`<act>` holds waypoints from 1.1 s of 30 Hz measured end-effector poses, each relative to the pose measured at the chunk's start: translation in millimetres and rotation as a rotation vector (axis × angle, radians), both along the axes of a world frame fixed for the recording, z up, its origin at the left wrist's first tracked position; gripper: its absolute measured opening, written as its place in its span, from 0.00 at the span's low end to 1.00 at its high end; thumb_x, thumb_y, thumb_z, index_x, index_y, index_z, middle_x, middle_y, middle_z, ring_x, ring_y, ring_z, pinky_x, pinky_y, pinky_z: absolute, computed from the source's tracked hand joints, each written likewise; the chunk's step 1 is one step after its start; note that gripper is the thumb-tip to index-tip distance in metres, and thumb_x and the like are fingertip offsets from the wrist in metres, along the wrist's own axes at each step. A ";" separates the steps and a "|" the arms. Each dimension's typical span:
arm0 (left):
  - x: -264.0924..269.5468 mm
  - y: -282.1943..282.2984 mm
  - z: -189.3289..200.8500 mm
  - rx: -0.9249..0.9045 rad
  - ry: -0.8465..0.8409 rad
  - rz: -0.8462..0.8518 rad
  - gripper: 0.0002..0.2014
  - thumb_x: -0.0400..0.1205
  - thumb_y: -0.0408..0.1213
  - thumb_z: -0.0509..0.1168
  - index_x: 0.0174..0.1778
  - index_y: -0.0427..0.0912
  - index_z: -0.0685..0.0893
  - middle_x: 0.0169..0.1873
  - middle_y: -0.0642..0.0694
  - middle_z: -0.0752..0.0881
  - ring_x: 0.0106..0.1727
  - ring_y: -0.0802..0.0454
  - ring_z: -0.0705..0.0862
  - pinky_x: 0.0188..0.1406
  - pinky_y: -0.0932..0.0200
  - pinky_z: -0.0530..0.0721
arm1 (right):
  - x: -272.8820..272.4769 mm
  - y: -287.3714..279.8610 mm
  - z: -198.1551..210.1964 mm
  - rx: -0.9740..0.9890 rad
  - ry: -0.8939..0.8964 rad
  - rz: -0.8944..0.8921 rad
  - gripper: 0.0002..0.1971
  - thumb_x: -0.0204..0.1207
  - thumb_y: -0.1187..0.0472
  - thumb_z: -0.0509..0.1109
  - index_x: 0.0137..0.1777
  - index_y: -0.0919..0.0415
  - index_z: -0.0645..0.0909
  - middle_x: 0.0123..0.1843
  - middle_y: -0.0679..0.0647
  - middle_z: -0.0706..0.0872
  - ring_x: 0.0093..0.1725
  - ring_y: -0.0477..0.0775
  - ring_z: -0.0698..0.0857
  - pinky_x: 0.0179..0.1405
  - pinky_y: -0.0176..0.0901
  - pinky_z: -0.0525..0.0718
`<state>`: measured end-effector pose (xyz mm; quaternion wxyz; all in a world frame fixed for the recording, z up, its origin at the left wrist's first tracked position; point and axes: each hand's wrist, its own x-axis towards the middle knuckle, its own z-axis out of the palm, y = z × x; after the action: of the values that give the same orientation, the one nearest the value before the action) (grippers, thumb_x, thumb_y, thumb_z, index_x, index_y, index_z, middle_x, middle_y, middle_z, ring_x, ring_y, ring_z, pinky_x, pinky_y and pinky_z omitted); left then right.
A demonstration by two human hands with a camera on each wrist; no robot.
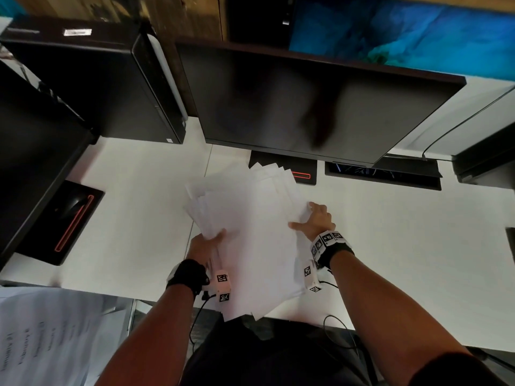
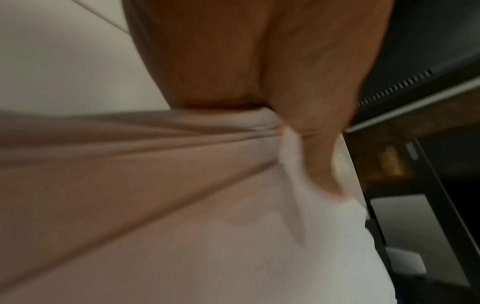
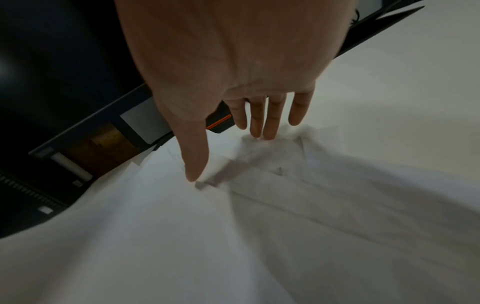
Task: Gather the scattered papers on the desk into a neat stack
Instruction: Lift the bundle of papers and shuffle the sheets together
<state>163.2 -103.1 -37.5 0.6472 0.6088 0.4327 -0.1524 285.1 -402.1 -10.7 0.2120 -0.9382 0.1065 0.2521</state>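
Observation:
A fanned, uneven bundle of white papers [image 1: 256, 232] is held over the white desk [image 1: 390, 232], its near corners hanging past the front edge. My left hand [image 1: 207, 242] grips the bundle's left edge, thumb on top. In the left wrist view the left hand [image 2: 311, 154] pinches the sheets [image 2: 182, 205], which crease at the thumb. My right hand [image 1: 315, 218] sits at the bundle's right edge. In the right wrist view the right hand [image 3: 246, 127] has straight fingers, and its fingertips and thumb touch the papers [image 3: 233, 236].
A dark monitor [image 1: 306, 107] stands just behind the papers, its stand base [image 1: 301, 174] partly under them. A black computer tower [image 1: 97, 84] stands at the back left, a mouse [image 1: 75, 207] on a black pad at the left. A printed sheet [image 1: 41, 335] lies at the lower left.

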 end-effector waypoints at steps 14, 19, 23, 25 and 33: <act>-6.2 -9.0 70.9 -0.006 -0.431 -0.031 0.15 0.71 0.21 0.78 0.51 0.38 0.92 0.48 0.41 0.94 0.49 0.46 0.92 0.47 0.59 0.89 | -2.5 -34.7 60.4 0.893 0.132 -0.236 0.29 0.63 0.63 0.85 0.65 0.61 0.83 0.57 0.54 0.92 0.61 0.58 0.89 0.59 0.51 0.88; 14.3 -19.7 105.2 0.002 -0.559 -0.002 0.13 0.74 0.23 0.76 0.53 0.37 0.91 0.49 0.41 0.94 0.49 0.45 0.92 0.47 0.56 0.89 | -10.4 -35.5 98.1 1.040 0.027 -0.307 0.22 0.64 0.68 0.84 0.60 0.65 0.87 0.55 0.60 0.92 0.56 0.61 0.91 0.58 0.58 0.88; 28.1 -38.2 127.3 0.014 -0.669 0.049 0.12 0.76 0.21 0.74 0.43 0.44 0.95 0.45 0.45 0.94 0.46 0.50 0.93 0.47 0.60 0.88 | -22.5 -23.5 121.1 1.061 -0.211 -0.400 0.15 0.65 0.67 0.85 0.51 0.61 0.88 0.47 0.54 0.94 0.49 0.55 0.93 0.49 0.49 0.90; 33.7 -47.7 131.9 0.033 -0.722 0.094 0.12 0.76 0.21 0.74 0.42 0.45 0.94 0.43 0.48 0.94 0.46 0.53 0.92 0.50 0.63 0.88 | -29.7 -17.8 128.1 1.089 -0.343 -0.474 0.10 0.69 0.68 0.82 0.47 0.57 0.88 0.43 0.48 0.94 0.46 0.48 0.93 0.44 0.40 0.89; 41.0 -69.9 118.5 0.101 -0.590 0.089 0.09 0.74 0.31 0.80 0.48 0.36 0.92 0.46 0.45 0.94 0.51 0.49 0.93 0.60 0.50 0.89 | -46.8 -12.8 99.5 1.106 -0.435 -0.639 0.17 0.71 0.66 0.81 0.60 0.63 0.87 0.50 0.51 0.93 0.51 0.50 0.92 0.50 0.40 0.88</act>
<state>204.2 -172.9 81.0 0.7199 0.6387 0.2593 0.0814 238.3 -414.9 88.8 0.7418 -0.6435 0.1888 -0.0001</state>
